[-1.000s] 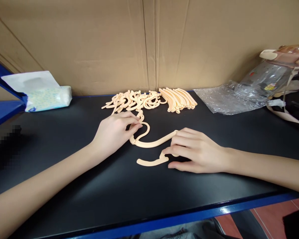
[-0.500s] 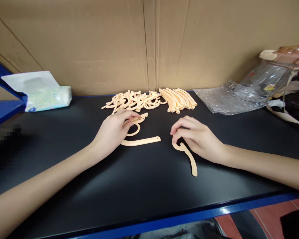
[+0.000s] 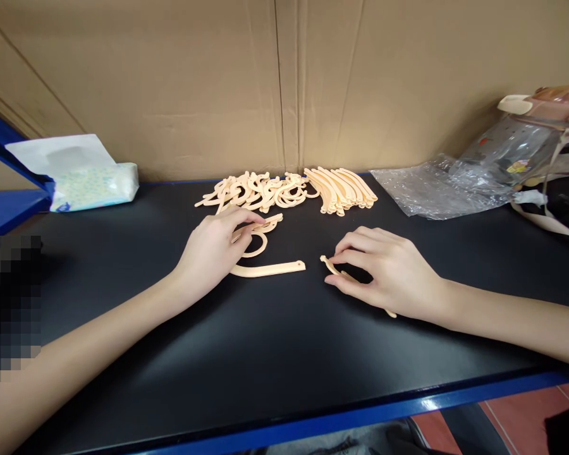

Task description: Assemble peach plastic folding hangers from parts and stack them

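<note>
My left hand rests on the black table with its fingers pinched on the hook end of a peach plastic hanger piece, whose long arm lies flat toward the right. My right hand is curled over a second curved peach piece, fingertips holding it; only its tips show from under the hand. Behind both hands lie a loose pile of hook-shaped pieces and a neat stack of curved arms.
A tissue pack sits at the back left by a blue frame. Crumpled clear plastic and a clear bottle lie at the back right. A cardboard wall backs the table; a blue edge runs along its front.
My right hand has turned the second piece and laid it lower, now covering most of it. My left hand and its hanger piece have hardly moved in the last half second.
</note>
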`<state>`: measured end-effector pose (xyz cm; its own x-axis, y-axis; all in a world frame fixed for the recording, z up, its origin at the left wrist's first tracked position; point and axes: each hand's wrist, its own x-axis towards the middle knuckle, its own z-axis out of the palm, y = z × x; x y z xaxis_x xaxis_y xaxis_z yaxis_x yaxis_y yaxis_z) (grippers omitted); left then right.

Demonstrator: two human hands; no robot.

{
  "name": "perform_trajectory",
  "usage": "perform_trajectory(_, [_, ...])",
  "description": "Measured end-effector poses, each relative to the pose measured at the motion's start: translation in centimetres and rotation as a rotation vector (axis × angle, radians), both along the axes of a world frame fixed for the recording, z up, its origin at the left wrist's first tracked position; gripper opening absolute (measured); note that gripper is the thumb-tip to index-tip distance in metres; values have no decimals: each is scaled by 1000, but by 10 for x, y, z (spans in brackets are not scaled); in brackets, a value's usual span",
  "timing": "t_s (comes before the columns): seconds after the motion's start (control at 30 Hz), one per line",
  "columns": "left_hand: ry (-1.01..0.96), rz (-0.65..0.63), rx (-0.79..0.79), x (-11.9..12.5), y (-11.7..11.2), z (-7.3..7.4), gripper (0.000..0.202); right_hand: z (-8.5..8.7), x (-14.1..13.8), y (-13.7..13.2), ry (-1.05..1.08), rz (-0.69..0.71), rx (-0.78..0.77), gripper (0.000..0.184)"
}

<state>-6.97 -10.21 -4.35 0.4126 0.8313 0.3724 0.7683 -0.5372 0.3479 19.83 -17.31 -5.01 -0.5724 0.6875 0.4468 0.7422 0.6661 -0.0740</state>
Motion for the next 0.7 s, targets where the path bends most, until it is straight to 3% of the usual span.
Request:
perform_trajectory(0.13, [90, -144, 167, 9, -14, 5, 29, -2, 2, 7, 102, 33, -119, 17])
perform_trajectory(0.37, [257, -328, 164, 27, -47, 0, 24, -6, 1, 10, 207, 140, -107, 13])
perform_trajectory(0.53, [220, -359, 158, 29, -50, -5, 18, -7, 1, 8, 331, 173, -96, 27])
perform_trajectory(0.7, [75, -376, 40, 31, -52, -3, 13, -4, 2, 6, 293, 191, -197, 30])
